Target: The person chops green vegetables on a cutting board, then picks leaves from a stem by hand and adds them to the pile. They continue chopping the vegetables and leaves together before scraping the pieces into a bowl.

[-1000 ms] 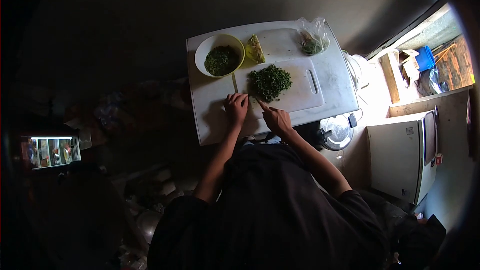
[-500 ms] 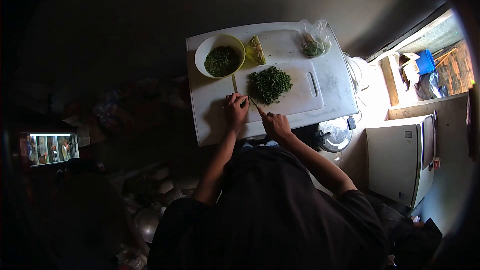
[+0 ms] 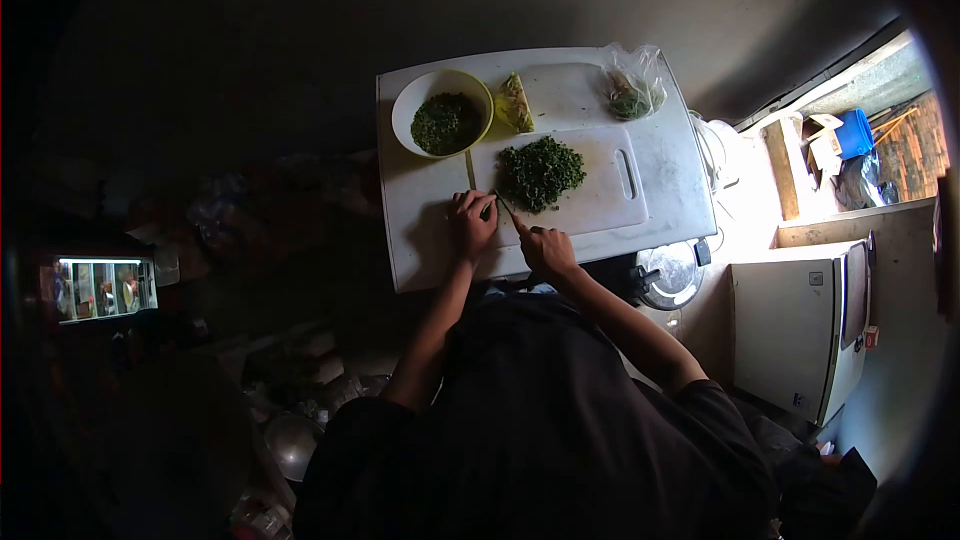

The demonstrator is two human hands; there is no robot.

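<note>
My left hand (image 3: 474, 224) is closed on a small dark-green bunch of leafy greens (image 3: 487, 210) at the left side of the white cutting board (image 3: 610, 202). In my closed right hand (image 3: 547, 252) is a knife (image 3: 506, 207). Its blade points up and left, close to the left fingertips, though whether it touches the greens is too small to tell. Just beyond both hands lies a loose pile of chopped greens (image 3: 541, 173) on the board.
A yellow-rimmed bowl (image 3: 402, 103) with chopped greens stands at the table's back left. Beside it is a yellowish packet (image 3: 514, 105). A clear plastic bag (image 3: 634, 85) sits at the back right. Right of the white table (image 3: 680, 180) are a metal pot (image 3: 672, 278) and a small fridge (image 3: 783, 330).
Both hands stay at almost the same place. The right hand and knife have shifted very slightly left; the whole view has tilted a little.
</note>
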